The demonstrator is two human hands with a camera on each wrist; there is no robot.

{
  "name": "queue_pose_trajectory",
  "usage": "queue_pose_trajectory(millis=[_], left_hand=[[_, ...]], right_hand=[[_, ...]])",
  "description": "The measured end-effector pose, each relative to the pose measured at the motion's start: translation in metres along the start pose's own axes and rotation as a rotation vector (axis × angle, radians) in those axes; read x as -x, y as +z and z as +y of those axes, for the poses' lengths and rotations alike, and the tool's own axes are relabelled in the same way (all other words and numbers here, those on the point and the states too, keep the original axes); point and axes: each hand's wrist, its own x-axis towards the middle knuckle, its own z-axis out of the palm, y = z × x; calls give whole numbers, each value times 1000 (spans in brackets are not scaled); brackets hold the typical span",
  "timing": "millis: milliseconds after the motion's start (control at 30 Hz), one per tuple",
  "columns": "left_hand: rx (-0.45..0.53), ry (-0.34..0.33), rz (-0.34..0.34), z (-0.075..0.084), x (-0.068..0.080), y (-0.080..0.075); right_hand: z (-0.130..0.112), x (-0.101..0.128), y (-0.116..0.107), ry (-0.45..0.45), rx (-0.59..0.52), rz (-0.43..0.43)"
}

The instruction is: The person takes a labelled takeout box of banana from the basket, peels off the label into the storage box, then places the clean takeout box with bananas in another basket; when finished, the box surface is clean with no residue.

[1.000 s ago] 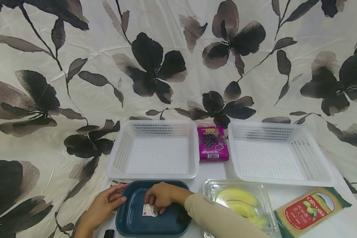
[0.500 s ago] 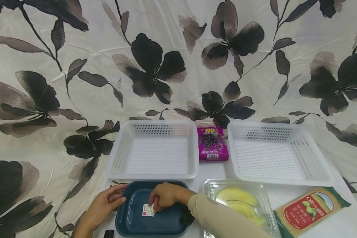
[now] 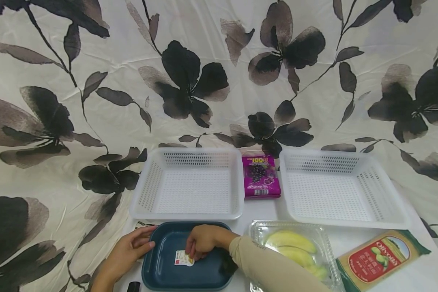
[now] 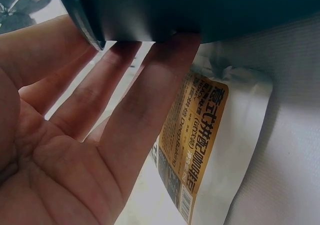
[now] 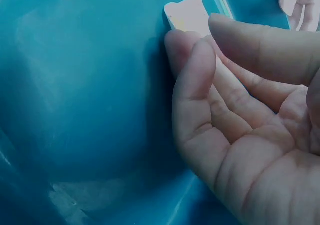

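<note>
A dark blue tray (image 3: 168,280) lies at the front with a small white label (image 3: 182,258) stuck to its inner floor. My right hand (image 3: 203,242) reaches into the tray from the right and pinches the label's right edge between thumb and fingertips. In the right wrist view the label (image 5: 189,12) shows beyond the fingertips with its edge curling up. My left hand (image 3: 128,250) holds the tray's left side, thumb at the rim. Its fingers (image 4: 150,95) press the tray's outer wall in the left wrist view.
Two white baskets (image 3: 140,202) (image 3: 344,221) stand behind, a purple candy bag (image 3: 260,178) between them. Right of the tray are a clear box of bananas (image 3: 292,243), partly under my forearm, and an Olivoilà pasta pack (image 3: 381,259). A coffee-bean pouch (image 4: 200,145) lies by my left hand.
My right hand has shifted slightly right along the label, and its fingers have drawn in closer together. My left hand and the tray have stayed in place.
</note>
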Motion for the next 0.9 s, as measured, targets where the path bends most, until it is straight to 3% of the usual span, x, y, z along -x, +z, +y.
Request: queue_pose_trajectory(millis=[600,900], left_hand=[[-1,8,1,0,-1,1],[-25,-3,20,1,-1,1]], right_hand=[[0,5,0,71,-91,7],[-5,18,-7,31,49,6]])
